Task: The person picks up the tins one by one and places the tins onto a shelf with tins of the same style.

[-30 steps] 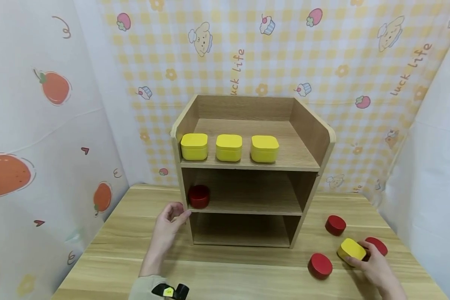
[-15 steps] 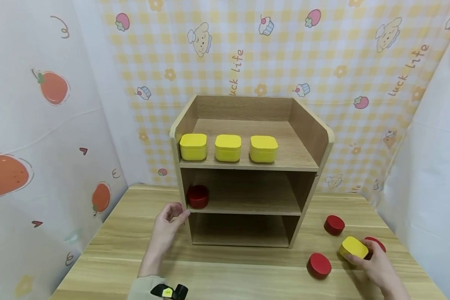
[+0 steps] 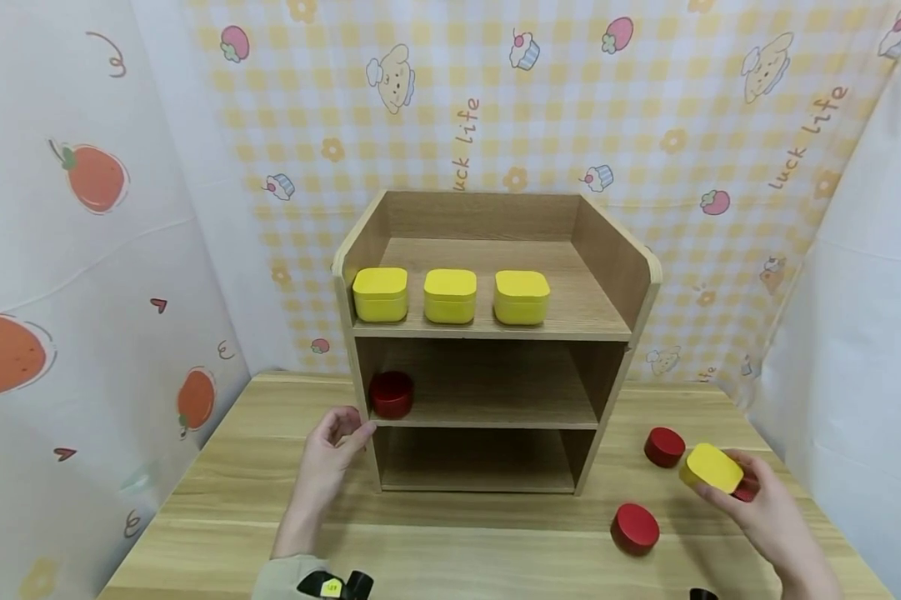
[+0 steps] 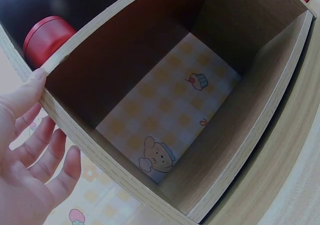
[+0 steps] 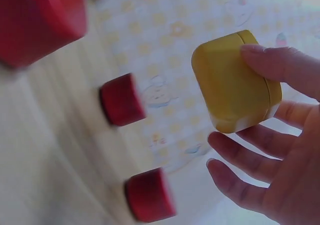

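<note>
My right hand [image 3: 776,512] holds a yellow rounded-square box [image 3: 711,468] between thumb and fingers, tilted and raised off the table. In the right wrist view the thumb lies across the side of this yellow box [image 5: 232,85]. A red round box [image 3: 746,488] is partly hidden behind that hand. Two other red round boxes [image 3: 664,447] [image 3: 634,529] stand nearby on the table. At the wooden shelf's left side, my left hand [image 3: 325,454] touches the front edge with its thumb. Its other fingers bend loosely beside the side panel of the shelf [image 4: 107,152].
Several yellow boxes [image 3: 450,297] line the top board's front edge. One red round box [image 3: 392,395] sits at the middle level's left end. The shelf [image 3: 484,421] stands on a wood-grain table [image 3: 458,550], with patterned cloth [image 3: 420,125] behind and at the sides.
My right hand has lifted the yellow box off the table and slightly farther back. My left hand keeps its place at the shelf edge. The head view has shifted slightly.
</note>
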Demonstrator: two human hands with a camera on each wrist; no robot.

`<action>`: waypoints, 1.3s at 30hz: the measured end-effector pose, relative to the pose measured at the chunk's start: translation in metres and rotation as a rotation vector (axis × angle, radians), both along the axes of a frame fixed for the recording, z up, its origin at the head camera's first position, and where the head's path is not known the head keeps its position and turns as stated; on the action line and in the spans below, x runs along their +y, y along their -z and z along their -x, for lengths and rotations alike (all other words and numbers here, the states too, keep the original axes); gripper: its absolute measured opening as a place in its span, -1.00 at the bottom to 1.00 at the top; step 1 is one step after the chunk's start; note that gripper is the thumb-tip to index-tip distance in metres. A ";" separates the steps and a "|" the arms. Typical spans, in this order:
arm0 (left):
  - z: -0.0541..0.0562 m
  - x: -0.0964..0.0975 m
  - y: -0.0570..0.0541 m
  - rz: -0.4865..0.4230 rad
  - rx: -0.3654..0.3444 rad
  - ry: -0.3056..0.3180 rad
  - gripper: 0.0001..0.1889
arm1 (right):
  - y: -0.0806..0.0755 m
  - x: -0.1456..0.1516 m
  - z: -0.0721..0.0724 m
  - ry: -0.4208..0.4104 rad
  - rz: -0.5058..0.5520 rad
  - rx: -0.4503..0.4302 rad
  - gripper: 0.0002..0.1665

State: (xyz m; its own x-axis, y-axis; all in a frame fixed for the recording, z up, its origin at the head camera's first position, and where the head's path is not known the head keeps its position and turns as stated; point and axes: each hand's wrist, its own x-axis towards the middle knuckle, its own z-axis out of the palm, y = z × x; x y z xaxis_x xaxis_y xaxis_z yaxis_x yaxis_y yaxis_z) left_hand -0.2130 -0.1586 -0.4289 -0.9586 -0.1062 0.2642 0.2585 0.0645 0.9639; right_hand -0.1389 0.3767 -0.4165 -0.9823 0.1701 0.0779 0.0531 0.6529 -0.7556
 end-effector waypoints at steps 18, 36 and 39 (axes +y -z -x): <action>0.001 -0.001 -0.001 0.006 0.019 -0.012 -0.71 | -0.047 -0.050 -0.014 -0.121 0.005 0.336 -0.26; 0.002 0.000 0.002 0.001 0.033 -0.018 -0.75 | -0.081 -0.097 -0.034 -0.306 0.077 0.514 -0.18; 0.001 0.001 0.003 -0.011 0.039 -0.017 -0.75 | -0.089 -0.103 -0.035 -0.320 0.065 0.531 -0.16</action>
